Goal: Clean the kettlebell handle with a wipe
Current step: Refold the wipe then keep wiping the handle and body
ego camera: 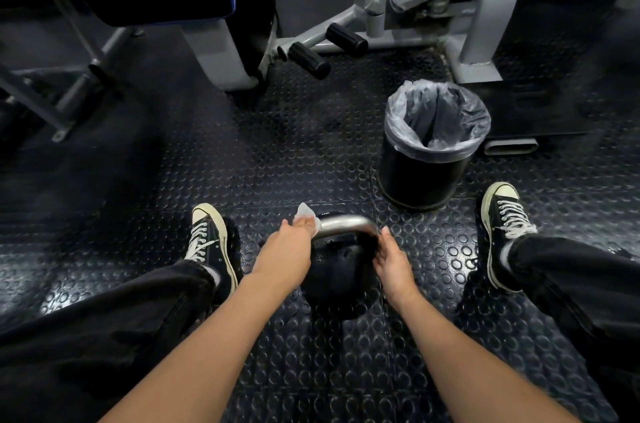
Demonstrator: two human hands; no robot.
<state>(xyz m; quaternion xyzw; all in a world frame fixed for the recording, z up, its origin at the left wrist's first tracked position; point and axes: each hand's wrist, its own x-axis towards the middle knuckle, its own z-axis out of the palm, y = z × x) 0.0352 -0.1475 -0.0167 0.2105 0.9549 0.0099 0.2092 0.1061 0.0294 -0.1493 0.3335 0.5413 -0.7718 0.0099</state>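
The head view looks down between the person's knees at a black kettlebell standing on the studded rubber floor, near the middle of the picture and between the two sneakers. Its metal handle arches across the top, running left to right.

The left hand is at the left end of the handle, its fingers curled round a white wipe and pressing it against the bar; a corner of the wipe sticks up past the knuckles on the far side. Holding the wipe wrapped like this probably lets it cover the bar all round as it slides along.

The right hand is at the right end, where the handle bends down to the ball. Its fingers lie fairly straight and relaxed against the side of the kettlebell, not closed round anything; it seems to be there to steady the weight so it does not rock or turn under the rubbing.

Most of the bare metal between the hands shows no wipe on it, so the wiping looks to be at the left end only.

A black bin with a clear liner stands just beyond on the right, close at hand, likely for the used wipe. Grey gym machines fill the far side.
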